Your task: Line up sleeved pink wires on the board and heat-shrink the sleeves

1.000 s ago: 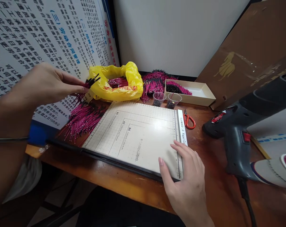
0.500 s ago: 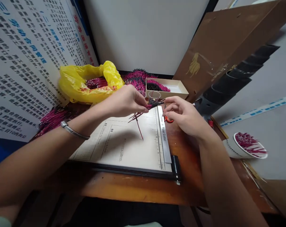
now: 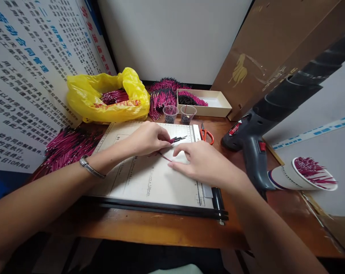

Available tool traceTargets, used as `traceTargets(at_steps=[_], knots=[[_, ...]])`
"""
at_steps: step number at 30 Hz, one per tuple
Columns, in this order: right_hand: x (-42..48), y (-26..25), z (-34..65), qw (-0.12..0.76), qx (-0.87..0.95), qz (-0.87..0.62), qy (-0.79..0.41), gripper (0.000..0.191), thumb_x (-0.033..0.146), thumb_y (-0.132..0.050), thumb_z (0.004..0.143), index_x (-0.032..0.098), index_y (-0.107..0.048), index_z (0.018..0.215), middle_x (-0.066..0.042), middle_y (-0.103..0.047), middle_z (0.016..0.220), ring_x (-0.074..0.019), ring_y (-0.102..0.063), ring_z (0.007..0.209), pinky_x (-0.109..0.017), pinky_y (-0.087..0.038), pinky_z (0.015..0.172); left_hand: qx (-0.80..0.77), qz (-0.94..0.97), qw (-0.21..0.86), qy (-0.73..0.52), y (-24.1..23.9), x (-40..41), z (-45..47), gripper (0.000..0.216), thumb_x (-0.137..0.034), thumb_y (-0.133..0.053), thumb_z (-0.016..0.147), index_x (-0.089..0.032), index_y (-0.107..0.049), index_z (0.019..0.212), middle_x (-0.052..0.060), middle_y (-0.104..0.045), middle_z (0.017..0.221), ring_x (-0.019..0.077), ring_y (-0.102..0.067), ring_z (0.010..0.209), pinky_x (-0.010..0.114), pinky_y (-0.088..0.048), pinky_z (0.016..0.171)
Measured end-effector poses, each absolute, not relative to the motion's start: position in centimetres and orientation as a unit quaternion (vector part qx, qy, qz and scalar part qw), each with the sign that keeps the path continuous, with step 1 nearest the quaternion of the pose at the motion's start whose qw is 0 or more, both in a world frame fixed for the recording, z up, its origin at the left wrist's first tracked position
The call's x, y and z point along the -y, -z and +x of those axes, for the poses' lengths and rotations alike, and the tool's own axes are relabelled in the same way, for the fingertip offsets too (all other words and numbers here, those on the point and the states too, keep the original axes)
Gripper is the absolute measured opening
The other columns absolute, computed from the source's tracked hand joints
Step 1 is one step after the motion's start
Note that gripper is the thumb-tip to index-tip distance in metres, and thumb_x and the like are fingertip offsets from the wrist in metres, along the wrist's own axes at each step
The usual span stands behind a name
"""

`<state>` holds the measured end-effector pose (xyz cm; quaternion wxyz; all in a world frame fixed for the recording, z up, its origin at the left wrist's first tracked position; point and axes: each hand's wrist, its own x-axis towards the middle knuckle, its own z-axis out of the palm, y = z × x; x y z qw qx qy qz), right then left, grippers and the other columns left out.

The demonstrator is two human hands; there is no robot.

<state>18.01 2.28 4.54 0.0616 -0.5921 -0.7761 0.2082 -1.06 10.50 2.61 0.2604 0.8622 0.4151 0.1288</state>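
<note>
Left hand (image 3: pixel 146 139) pinches pink wires (image 3: pixel 176 139) — cutting board (image 3: pixel 149 182) marked "128mm".

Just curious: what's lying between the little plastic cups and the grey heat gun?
A pair of orange-handled scissors, shown by the head view.

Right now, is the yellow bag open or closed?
Open. The yellow bag has a wide mouth, and pink wires show inside it.
</note>
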Motion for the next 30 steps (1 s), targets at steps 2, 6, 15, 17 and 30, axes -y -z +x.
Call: traceTargets(at_steps=[2,6,15,17,30], knots=[[-2.3,-4.2,17.1,0.033,0.792,-0.582,-0.182,0.025,0.036,-0.070,0.093,0.025,-0.079,0.114,-0.002,-0.070,0.080,-0.0186,-0.062,0.078,-0.028,-0.037,0.073,-0.407,0.866,0.258,-0.134,-2.5,-10.4,-1.3,0.018,-0.022,-0.070,0.083,-0.017,-0.086,0.089,0.001,-0.079,0.072,0.0130,-0.060,0.059,0.025,-0.041,0.060],[-2.6,-3.8,16.6,0.011,0.800,-0.579,-0.158,0.029,0.021,-0.062,0.092,0.025,-0.079,0.115,-0.006,-0.075,0.085,-0.0231,-0.067,0.086,-0.030,-0.036,0.073,-0.387,0.874,0.262,-0.135,-2.1,-10.4,-1.9,0.017,-0.022,-0.070,0.084,-0.018,-0.086,0.090,0.001,-0.080,0.074,0.0125,-0.062,0.061,0.023,-0.041,0.060],[-3.1,-4.3,16.0,-0.031,0.816,-0.559,-0.143,0.025,0.007,-0.055,0.087,0.021,-0.076,0.085,-0.005,-0.074,0.081,-0.0180,-0.061,0.075,-0.030,-0.029,0.064,-0.335,0.893,0.273,-0.126,-1.5,-10.4,-3.0,0.021,-0.019,-0.074,0.083,-0.017,-0.084,0.102,0.004,-0.082,0.092,0.0159,-0.068,0.077,0.023,-0.047,0.068],[-2.9,-4.2,16.1,-0.031,0.816,-0.558,-0.146,0.025,0.007,-0.055,0.088,0.021,-0.074,0.084,-0.003,-0.074,0.082,-0.0169,-0.061,0.076,-0.029,-0.030,0.065,-0.329,0.896,0.270,-0.128,-1.3,-10.3,-3.2,0.022,-0.018,-0.074,0.084,-0.017,-0.083,0.103,0.005,-0.081,0.094,0.0167,-0.069,0.081,0.024,-0.048,0.072],[-1.0,-4.1,15.9,-0.006,0.782,-0.598,-0.178,0.025,0.015,-0.058,0.094,0.024,-0.081,0.100,-0.005,-0.074,0.083,-0.0201,-0.063,0.078,-0.029,-0.031,0.068,-0.337,0.896,0.225,-0.180,-0.1,-11.1,-3.8,0.019,-0.024,-0.067,0.092,-0.017,-0.083,0.099,0.008,-0.078,0.093,0.0182,-0.065,0.081,0.028,-0.045,0.076]])
